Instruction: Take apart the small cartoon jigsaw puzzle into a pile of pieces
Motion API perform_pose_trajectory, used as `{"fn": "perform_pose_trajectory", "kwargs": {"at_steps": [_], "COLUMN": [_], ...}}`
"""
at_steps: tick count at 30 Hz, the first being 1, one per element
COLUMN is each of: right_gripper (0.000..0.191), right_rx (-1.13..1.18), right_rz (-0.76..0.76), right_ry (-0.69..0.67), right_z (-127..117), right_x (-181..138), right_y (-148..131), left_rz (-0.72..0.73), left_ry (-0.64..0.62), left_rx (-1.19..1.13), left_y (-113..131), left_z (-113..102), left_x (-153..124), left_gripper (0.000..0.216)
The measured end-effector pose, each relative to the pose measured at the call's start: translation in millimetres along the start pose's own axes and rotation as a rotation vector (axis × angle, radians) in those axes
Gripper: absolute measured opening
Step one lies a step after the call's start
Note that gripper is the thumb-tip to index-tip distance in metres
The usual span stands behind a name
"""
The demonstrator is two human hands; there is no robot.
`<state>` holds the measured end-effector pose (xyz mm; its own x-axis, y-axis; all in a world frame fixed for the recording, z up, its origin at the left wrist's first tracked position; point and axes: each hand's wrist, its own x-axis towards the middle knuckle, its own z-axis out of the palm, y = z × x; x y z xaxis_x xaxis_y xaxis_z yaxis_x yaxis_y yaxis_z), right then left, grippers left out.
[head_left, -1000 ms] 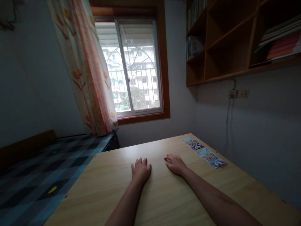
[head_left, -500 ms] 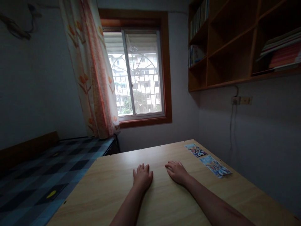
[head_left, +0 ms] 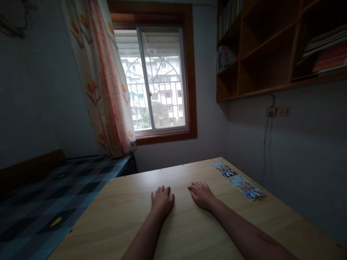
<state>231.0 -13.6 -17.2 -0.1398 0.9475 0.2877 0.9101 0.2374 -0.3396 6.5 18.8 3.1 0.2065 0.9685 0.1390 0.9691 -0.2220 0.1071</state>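
My left hand (head_left: 162,200) lies palm down on the pale wooden table (head_left: 130,202), its fingers spread and nothing in it. To its right, my right hand (head_left: 202,195) also rests flat on the wood, fingers stretched out and pointing inward. Beyond my right hand, near the table's right edge, lie two colourful printed packets or sheets: a farther one (head_left: 224,169) and a nearer one (head_left: 246,187). Neither hand touches them. Their printing is too small to read.
A bed with a dark checked cover (head_left: 56,202) stands left of the table. Behind are a flowered curtain (head_left: 105,90) and a barred window (head_left: 162,90). A wooden shelf (head_left: 267,54) with books hangs at the upper right, above a wall socket (head_left: 282,112) with a cable.
The view has shifted slightly, so everything sits a little higher and farther left. Both hands stay resting on the table, and the printed pieces have not moved.
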Motion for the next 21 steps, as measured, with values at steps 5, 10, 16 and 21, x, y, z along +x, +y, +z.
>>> {"fn": "perform_pose_trajectory", "kwargs": {"at_steps": [5,10,16,21], "right_gripper": [0.037,0.038,0.038,0.038], "right_rx": [0.002,0.006,-0.003,0.001], "right_rz": [0.010,0.011,0.006,0.004], "right_ry": [-0.004,-0.013,-0.018,-0.016], "right_z": [-1.4,-0.4,-1.0,-3.3], "right_x": [-0.5,-1.8,-1.6,-2.5], "right_y": [0.8,2.7,2.0,-0.3], "left_rz": [0.034,0.049,0.061,0.055], "left_ry": [-0.004,-0.010,-0.013,-0.014], "left_rx": [-0.020,-0.043,-0.041,-0.036], "left_y": [-2.2,-3.5,-5.3,-4.9], "left_z": [-2.2,-5.8,-5.5,-5.7], "left_x": [0.0,0.3,0.5,1.0], "left_gripper": [0.050,0.047,0.048,0.048]}}
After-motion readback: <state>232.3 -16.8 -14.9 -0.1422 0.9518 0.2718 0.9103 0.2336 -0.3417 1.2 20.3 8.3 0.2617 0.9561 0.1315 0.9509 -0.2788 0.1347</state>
